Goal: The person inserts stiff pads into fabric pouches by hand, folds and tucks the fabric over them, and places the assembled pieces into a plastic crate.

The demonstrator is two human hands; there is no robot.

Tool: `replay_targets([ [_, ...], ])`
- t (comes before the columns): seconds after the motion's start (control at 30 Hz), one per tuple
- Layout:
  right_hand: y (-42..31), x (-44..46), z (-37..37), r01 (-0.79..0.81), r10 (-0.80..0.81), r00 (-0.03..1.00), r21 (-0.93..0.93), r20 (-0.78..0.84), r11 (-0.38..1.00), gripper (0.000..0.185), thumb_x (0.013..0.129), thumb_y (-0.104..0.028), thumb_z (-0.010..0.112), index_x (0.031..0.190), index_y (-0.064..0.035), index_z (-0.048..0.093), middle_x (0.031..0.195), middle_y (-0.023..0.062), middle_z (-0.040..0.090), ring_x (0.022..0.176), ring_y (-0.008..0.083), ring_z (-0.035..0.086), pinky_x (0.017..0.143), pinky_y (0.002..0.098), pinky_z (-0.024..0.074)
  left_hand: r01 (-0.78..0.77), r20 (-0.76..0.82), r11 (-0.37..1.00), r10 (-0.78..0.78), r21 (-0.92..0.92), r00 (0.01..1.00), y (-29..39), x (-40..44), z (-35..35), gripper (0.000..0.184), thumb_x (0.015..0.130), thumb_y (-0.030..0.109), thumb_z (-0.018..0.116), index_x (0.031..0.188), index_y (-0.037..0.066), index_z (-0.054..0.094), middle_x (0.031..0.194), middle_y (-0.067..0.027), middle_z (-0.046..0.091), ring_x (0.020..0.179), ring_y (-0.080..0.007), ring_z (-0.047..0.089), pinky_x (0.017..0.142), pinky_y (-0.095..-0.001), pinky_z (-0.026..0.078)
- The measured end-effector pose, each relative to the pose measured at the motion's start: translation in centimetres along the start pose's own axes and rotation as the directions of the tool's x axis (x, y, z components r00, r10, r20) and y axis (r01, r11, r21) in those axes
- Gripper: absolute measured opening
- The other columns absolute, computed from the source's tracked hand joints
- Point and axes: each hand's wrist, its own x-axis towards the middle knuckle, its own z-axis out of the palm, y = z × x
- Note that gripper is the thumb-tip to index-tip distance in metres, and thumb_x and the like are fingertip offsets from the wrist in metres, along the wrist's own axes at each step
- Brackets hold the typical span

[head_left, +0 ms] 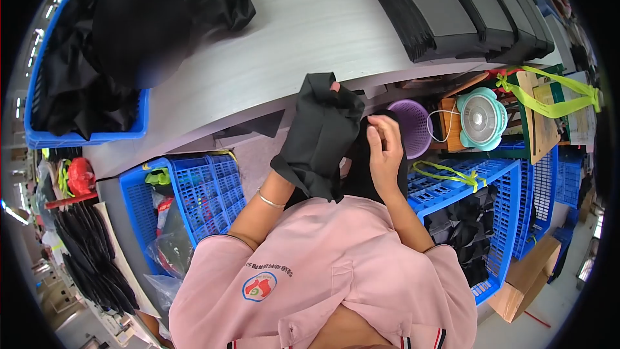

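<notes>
A black fabric piece [321, 132], folded and shaped like a sleeve or pouch, hangs over my left hand [335, 86]. The cloth covers nearly all of that hand; a fingertip pokes out at its top edge, and the wrist with a bracelet shows below. Just right of the cloth is my right hand [385, 145], raised above my dark-clad leg. Its fingers are slightly bent, the thumb stands apart, and nothing shows in its grasp. Whether its fingertips touch the cloth's edge I cannot tell.
A grey table [278, 32] spans the front, bearing stacked black pieces [445, 6] at right. A blue bin [87, 139] of black fabric sits at left. Blue crates [210, 190] flank me. A purple basket [411, 129] and a teal fan [483, 119] stand at right.
</notes>
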Motion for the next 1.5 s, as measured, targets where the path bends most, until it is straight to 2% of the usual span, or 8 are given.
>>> replay_targets([
  [0.1, -2.8, 1.9, 0.5, 0.313, -0.318, 0.948, -0.234, 0.019, 0.92, 0.025, 0.079, -0.007, 0.075, 0.101, 0.0, 0.065, 0.111, 0.0127, 0.061, 0.099, 0.0277, 0.06, 0.084, 0.0344, 0.0479, -0.067, -0.158, 0.933, 0.011, -0.354, 0.987, 0.5, -2.6, 5.2, 0.039, 0.08, 0.012, 0.056, 0.117, -0.001, 0.059, 0.125, -0.0187, 0.057, 0.115, -0.032, 0.055, 0.098, -0.0393, 0.045],
  [0.23, -1.7, 3.5, 0.9, 0.493, -0.473, 0.869, -0.347, 0.147, 0.798, 0.016, 0.083, -0.009, 0.074, 0.095, -0.0027, 0.065, 0.096, 0.005, 0.065, 0.089, 0.019, 0.061, 0.074, 0.0307, 0.0462, 0.085, 0.037, 0.199, -0.232, -0.976, 0.972, 0.1, -4.9, 7.1, 0.039, 0.083, 0.012, 0.056, 0.119, -0.001, 0.059, 0.125, -0.0176, 0.057, 0.115, -0.0302, 0.055, 0.099, -0.0383, 0.045],
  [0.3, -0.1, 3.7, -0.9, -0.087, 0.066, 0.945, 0.05, 0.321, 0.995, 0.008, 0.089, -0.012, 0.07, 0.092, -0.0054, 0.066, 0.092, -0.0007, 0.065, 0.085, 0.0109, 0.059, 0.072, 0.0269, 0.0436, 0.137, 0.13, 0.018, -0.217, -0.99, 0.968, -0.9, -5.9, 7.0, 0.039, 0.084, 0.013, 0.056, 0.12, -0.001, 0.058, 0.126, -0.0171, 0.058, 0.115, -0.0294, 0.055, 0.099, -0.0378, 0.045],
  [0.43, -1.8, 3.6, -3.4, -0.622, 0.327, 0.773, 0.547, 0.544, 0.561, 0.015, 0.098, -0.024, 0.062, 0.094, -0.0093, 0.066, 0.085, -0.0069, 0.063, 0.076, 0.0008, 0.053, 0.066, 0.0182, 0.0385, 0.236, 0.247, -0.169, -0.048, -0.957, 0.968, -4.5, -7.5, 6.4, 0.038, 0.086, 0.013, 0.057, 0.122, -0.001, 0.058, 0.126, -0.016, 0.058, 0.115, -0.0276, 0.056, 0.099, -0.0369, 0.046],
  [1.0, -3.0, 4.8, -2.5, -0.286, 0.08, 0.878, 0.384, 0.472, 0.878, 0.054, 0.087, -0.01, 0.07, 0.136, 0.0015, 0.048, 0.129, 0.0142, 0.056, 0.115, 0.0239, 0.059, 0.094, 0.0365, 0.0503, 0.093, 0.304, -0.511, -0.346, -0.855, 0.888, -1.6, -8.9, 9.4, 0.038, 0.096, 0.016, 0.058, 0.129, -0.001, 0.055, 0.128, -0.0115, 0.06, 0.115, -0.0201, 0.058, 0.099, -0.0329, 0.048],
  [1.2, -4.4, 2.9, -0.8, 0.529, -0.473, 0.847, -0.305, 0.243, 0.792, 0.073, 0.073, -0.008, 0.081, 0.137, -0.004, 0.046, 0.11, 0.0156, 0.063, 0.099, 0.0277, 0.065, 0.083, 0.0355, 0.0522, 0.139, 0.144, -0.039, -0.237, -0.989, 0.961, -3.1, -9.9, 9.0, 0.045, 0.103, 0.016, 0.05, 0.144, 0.001, 0.041, 0.143, -0.0114, 0.049, 0.129, -0.0219, 0.049, 0.111, -0.0342, 0.039],
  [1.33, -3.8, 2.6, -0.6, -0.069, 0.072, 0.997, -0.084, 0.028, 0.994, 0.036, 0.088, -0.005, 0.069, 0.122, -0.0051, 0.058, 0.071, 0.0095, 0.066, 0.062, 0.0137, 0.062, 0.061, 0.0256, 0.0481, 0.165, 0.214, -0.186, -0.285, -0.969, 0.934, -1.6, -9.9, 8.5, 0.044, 0.101, 0.015, 0.053, 0.141, 0.001, 0.044, 0.14, -0.0115, 0.051, 0.126, -0.0211, 0.052, 0.109, -0.0338, 0.041],
  [1.5, -0.7, 2.5, 1.1, -0.074, 0.087, 0.994, -0.18, 0.068, 0.981, 0.021, 0.093, -0.007, 0.063, 0.114, -0.0056, 0.062, 0.064, 0.0065, 0.056, 0.061, 0.0078, 0.051, 0.057, 0.0263, 0.0421, 0.17, 0.248, -0.24, -0.351, -0.956, 0.903, 0.0, -10.7, 7.5, 0.042, 0.098, 0.014, 0.056, 0.138, 0.001, 0.048, 0.136, -0.0116, 0.055, 0.122, -0.0201, 0.054, 0.106, -0.0333, 0.044],
])
